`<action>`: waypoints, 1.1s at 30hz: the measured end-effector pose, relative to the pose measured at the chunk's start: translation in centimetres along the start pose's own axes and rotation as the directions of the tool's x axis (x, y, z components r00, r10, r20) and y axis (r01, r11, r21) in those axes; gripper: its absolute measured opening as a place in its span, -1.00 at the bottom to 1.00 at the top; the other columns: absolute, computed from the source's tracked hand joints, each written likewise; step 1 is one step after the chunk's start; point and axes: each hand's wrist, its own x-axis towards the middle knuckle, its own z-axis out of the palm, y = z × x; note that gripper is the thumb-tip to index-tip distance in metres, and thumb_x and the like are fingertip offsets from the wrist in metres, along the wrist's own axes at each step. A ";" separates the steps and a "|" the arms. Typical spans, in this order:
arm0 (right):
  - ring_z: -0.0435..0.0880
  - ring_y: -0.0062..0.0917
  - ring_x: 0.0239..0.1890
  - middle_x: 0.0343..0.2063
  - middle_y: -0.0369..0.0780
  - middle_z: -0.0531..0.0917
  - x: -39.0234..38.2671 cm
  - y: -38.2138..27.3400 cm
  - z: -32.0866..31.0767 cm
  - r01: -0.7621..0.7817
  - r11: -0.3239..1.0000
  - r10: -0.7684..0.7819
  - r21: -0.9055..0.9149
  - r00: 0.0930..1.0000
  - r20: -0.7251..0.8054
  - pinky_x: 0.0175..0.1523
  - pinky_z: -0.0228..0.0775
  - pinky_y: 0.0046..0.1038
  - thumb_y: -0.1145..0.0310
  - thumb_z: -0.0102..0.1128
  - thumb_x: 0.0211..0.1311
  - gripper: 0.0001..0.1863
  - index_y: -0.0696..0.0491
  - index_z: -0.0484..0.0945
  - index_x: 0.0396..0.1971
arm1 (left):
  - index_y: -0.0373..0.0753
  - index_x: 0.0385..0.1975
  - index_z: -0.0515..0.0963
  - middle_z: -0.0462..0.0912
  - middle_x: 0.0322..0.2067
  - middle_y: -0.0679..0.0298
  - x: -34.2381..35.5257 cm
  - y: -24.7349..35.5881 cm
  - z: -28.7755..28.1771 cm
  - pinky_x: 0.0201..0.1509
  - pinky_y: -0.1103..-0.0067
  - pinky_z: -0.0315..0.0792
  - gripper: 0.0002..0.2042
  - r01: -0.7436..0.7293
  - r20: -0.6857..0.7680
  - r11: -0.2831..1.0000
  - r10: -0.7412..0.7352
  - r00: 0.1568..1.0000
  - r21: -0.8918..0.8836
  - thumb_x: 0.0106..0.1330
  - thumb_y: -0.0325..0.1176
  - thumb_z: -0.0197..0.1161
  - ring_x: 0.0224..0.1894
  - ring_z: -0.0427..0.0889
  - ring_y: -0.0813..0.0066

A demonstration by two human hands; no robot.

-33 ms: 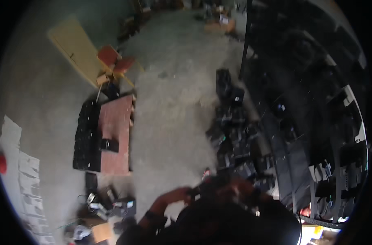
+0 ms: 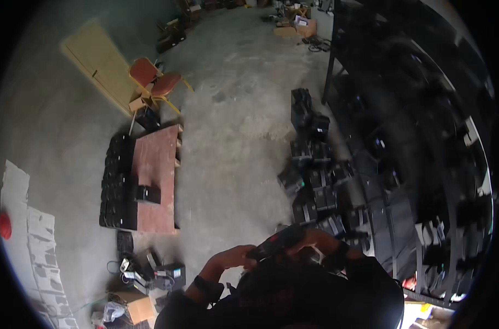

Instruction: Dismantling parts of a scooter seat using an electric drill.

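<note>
A dark, box-shaped object is held in front of my body, low in the picture. My left hand is closed on its left end. My right hand is closed around its right end. The object is tilted, with its right end farther from me, and a small red mark shows on its top. My body hides its near side, so I cannot tell its exact kind. Several black box-shaped units lie on the floor just beyond my right hand.
Stacked black units stand along a reddish board on the left, with one black box on it. Farther off are a red chair and a yellowish door panel. Tall dark shelving runs along the right.
The dark object shows more fully now, slightly farther from my body, with both hands still on it. A small red-and-white thing beyond it has gone from sight. The view is sharper.
</note>
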 end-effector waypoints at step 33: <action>0.60 -0.57 -0.36 -0.15 -0.13 0.68 30.6 -83.8 -74.7 0.275 0.958 -0.242 0.081 0.928 -0.282 -0.27 0.49 -0.51 0.41 0.27 0.19 -0.59 0.17 0.51 0.04 | -0.26 -0.02 0.49 0.67 -0.27 0.08 50.0 57.8 -93.8 -0.10 0.43 0.50 -0.47 0.220 -0.262 0.808 -0.084 0.961 0.547 0.07 -0.08 0.39 -0.20 0.67 0.27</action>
